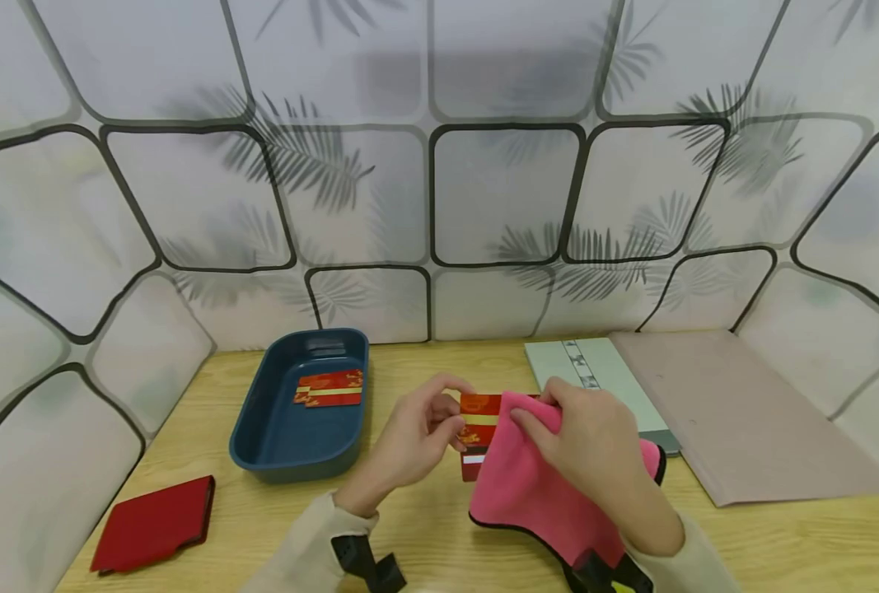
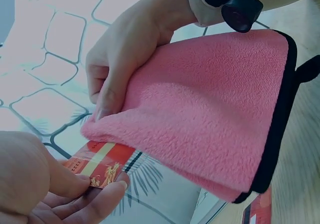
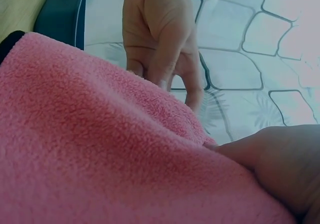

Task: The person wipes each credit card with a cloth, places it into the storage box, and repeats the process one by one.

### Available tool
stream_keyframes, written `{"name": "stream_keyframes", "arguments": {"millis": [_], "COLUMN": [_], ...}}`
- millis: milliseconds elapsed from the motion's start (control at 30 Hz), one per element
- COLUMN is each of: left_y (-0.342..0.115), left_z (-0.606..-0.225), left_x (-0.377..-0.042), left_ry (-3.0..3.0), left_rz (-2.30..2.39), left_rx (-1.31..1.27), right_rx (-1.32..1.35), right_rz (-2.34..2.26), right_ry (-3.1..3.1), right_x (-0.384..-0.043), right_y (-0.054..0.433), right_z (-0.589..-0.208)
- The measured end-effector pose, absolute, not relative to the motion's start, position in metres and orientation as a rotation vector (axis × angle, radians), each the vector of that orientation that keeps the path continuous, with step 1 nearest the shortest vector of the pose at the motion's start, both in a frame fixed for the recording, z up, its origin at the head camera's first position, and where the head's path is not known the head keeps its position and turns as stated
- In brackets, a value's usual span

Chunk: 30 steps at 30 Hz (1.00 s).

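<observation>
My left hand [image 1: 420, 432] pinches a red card with a gold stripe [image 1: 479, 418] by its edge. In the left wrist view the card [image 2: 102, 163] shows gold patterns and digits. My right hand [image 1: 591, 441] grips a pink fleecy cloth with black edging [image 1: 535, 486], thumb on top. The cloth covers the card's right part, and that end of the card is hidden. Seen from the right wrist, the cloth [image 3: 100, 134] hides the card, with the left hand [image 3: 162, 39] behind it. Another red card with a white strip [image 1: 472, 469] lies on the table below.
A blue tray [image 1: 291, 471] with several red-and-gold cards [image 1: 335, 389] stands left of the hands. A red wallet-like case [image 1: 153, 525] lies at the front left. On the right are a pale green notebook or box [image 1: 617, 371] and a beige sheet [image 1: 750, 420].
</observation>
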<state>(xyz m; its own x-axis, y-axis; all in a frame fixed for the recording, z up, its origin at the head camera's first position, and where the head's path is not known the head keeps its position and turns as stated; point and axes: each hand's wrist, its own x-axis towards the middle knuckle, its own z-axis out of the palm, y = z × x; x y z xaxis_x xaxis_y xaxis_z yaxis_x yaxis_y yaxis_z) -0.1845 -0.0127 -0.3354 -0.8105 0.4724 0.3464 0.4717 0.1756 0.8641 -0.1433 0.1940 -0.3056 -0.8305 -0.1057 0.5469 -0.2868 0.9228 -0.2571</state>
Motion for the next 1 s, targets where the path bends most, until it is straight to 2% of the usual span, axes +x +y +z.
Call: {"name": "stream_keyframes", "arguments": {"millis": [733, 1000], "left_y": [-0.022, -0.021], "left_z": [-0.335, -0.339], "left_x": [-0.196, -0.2], "left_ry": [2.417, 2.478], "left_rz": [1.852, 1.878], "left_rx": [0.751, 0.627], "right_rx": [0.153, 0.257], "right_rz": [0.396, 0.48], "right_ry": [-2.577, -2.704], "right_x": [-0.149, -0.148], "right_y": [0.222, 0.223], "right_z": [-0.294, -0.292]}}
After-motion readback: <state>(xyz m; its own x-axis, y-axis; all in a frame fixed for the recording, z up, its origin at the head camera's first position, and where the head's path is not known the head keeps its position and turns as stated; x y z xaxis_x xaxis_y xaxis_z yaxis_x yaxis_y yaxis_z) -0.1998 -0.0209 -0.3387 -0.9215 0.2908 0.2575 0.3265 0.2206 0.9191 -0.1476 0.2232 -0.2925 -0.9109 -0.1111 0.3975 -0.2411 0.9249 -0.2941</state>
